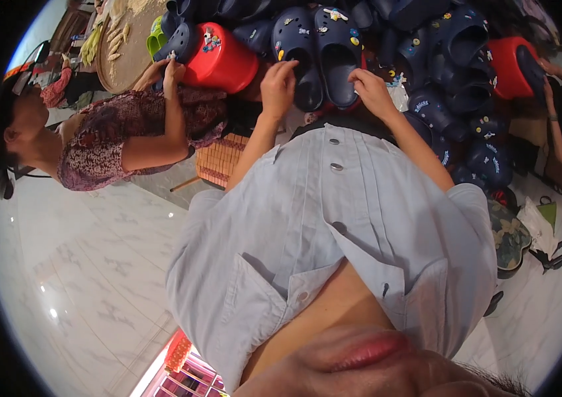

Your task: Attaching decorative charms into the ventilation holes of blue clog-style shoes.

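A pair of navy foam clogs stands side by side before me, the left clog (292,41) and the right clog (338,56), with small colourful charms on their toes. Something red shows behind their edges. My left hand (278,90) is at the left clog's outer side, fingers curled together and fingertips at its rim. By the right clog's outer edge, my right hand (373,94) has its thumb and fingers pinched together. Whether either hand holds a small piece cannot be made out.
Many navy clogs (436,109) are heaped at the right. On the left a person (122,135) handles a clog beside a red upturned bucket or stool (220,61). Another person's hand (559,73) holds a clog by a red stool (511,66). A woven mat (223,159) lies nearby.
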{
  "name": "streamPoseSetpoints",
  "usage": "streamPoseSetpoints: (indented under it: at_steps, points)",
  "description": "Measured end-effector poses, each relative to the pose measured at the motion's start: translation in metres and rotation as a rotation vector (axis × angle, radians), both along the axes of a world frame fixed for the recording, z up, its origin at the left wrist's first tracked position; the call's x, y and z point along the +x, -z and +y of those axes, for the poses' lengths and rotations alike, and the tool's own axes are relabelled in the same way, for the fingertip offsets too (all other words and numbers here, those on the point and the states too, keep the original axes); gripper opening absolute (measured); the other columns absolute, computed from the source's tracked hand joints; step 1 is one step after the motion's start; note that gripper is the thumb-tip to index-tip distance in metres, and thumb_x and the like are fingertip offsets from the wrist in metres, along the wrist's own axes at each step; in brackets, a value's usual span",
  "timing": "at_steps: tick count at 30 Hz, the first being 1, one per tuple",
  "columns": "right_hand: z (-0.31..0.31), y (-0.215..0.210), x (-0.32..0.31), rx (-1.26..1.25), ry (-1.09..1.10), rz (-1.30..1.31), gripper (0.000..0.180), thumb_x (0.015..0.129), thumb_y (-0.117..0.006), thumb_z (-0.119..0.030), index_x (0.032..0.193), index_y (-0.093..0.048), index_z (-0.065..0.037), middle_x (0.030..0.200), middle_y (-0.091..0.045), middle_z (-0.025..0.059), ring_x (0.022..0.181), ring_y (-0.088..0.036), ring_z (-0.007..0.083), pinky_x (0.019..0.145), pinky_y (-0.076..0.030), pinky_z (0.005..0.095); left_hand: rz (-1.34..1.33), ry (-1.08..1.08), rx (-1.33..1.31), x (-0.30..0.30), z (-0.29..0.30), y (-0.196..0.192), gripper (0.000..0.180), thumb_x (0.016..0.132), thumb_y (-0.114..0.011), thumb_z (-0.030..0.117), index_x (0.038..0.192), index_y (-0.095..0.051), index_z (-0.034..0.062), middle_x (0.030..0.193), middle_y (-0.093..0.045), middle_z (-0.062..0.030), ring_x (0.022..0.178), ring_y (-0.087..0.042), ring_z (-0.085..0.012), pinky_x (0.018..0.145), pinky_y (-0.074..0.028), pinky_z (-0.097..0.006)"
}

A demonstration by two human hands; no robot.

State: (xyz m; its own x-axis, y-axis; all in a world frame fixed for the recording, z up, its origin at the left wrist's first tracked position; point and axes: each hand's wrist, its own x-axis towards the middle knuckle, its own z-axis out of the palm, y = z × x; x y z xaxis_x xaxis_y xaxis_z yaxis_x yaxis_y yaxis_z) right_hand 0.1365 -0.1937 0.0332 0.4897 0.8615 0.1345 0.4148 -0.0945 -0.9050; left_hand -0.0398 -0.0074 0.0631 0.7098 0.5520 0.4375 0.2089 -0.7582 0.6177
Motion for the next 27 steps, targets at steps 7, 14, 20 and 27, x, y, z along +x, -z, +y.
streamPoseSetpoints:
  at_steps: [7,14,20,27]
  points:
    - [0.063,-0.027,-0.003,-0.517,-0.114,-0.317,0.062,0.080,-0.065,-0.060,0.102,-0.064,-0.002,0.101,-0.067,0.0222,0.099,-0.065,0.0396,0.083,-0.051,0.0496,-0.008,-0.222,-0.058,-0.034,0.019,-0.002,0.030,0.077,-0.060,-0.001,0.106,-0.066,0.0019,0.101,-0.067,-0.0163,0.093,-0.065,-0.0329,0.082,-0.052,-0.038]
    - [0.103,-0.022,-0.015,-0.598,-0.070,-0.343,0.054,0.083,-0.063,-0.052,0.092,-0.072,0.000,0.093,-0.070,0.0231,0.090,-0.069,0.0386,0.080,-0.054,0.0483,0.101,-0.299,-0.003,-0.079,-0.013,0.027,0.032,0.079,-0.058,-0.005,0.109,-0.065,0.0039,0.102,-0.066,-0.0156,0.094,-0.065,-0.0323,0.083,-0.051,-0.037]
    - [0.104,-0.011,-0.002,-0.434,-0.010,-0.421,0.042,0.081,-0.061,-0.039,0.087,-0.070,0.001,0.088,-0.070,0.0206,0.083,-0.069,0.0381,0.073,-0.054,0.0497,0.158,-0.355,-0.037,-0.092,-0.041,0.036,0.032,0.080,-0.059,-0.005,0.110,-0.064,0.0037,0.098,-0.064,-0.0151,0.090,-0.064,-0.0324,0.080,-0.051,-0.038]
    - [0.085,-0.047,0.042,-0.326,0.061,-0.385,0.039,0.079,-0.058,-0.039,0.086,-0.069,-0.003,0.088,-0.068,0.0224,0.085,-0.067,0.0417,0.076,-0.052,0.0536,0.153,-0.408,-0.107,-0.087,-0.049,0.042,0.024,0.085,-0.058,0.000,0.107,-0.066,0.0026,0.099,-0.066,-0.0162,0.089,-0.065,-0.0325,0.078,-0.051,-0.038]
